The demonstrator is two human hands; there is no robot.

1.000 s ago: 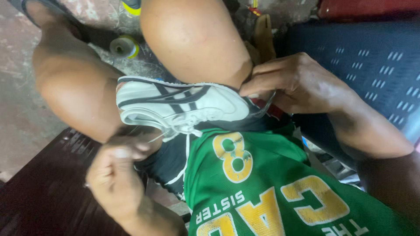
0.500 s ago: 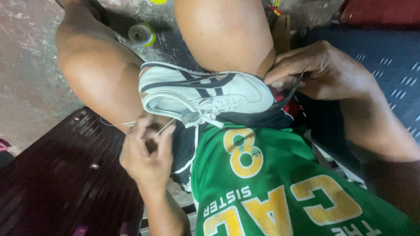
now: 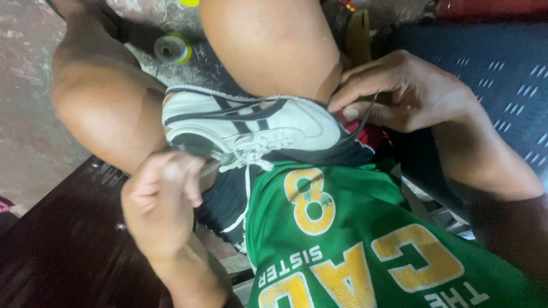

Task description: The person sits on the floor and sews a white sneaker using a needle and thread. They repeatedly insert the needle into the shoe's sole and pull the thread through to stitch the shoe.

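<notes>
A white sneaker [image 3: 251, 122] with dark stripes and white laces lies sideways across my lap, wedged between my bare knees. My left hand [image 3: 162, 199] is closed just below its left end, fingertips pinching a thin thread [image 3: 197, 165] that runs to the shoe's edge. My right hand [image 3: 399, 91] grips the shoe's right end, thumb and fingers pressed on its rim. A dark thread [image 3: 365, 114] runs across those fingers. Whether a needle is held is too small to tell. My green jersey [image 3: 354, 239] with yellow print fills the lower middle.
A small yellow-rimmed spool [image 3: 172, 48] lies on the rough concrete floor [image 3: 23, 114] behind my left knee. A dark wooden bench [image 3: 68, 245] lies at lower left. A blue patterned seat [image 3: 502, 74] is on the right, and a brown tool handle [image 3: 358, 34] stands by my right knee.
My left hand has risen from well below the shoe to its lower edge, drawing the thread short. My right hand has kept its grip on the shoe's end. The view has shifted.
</notes>
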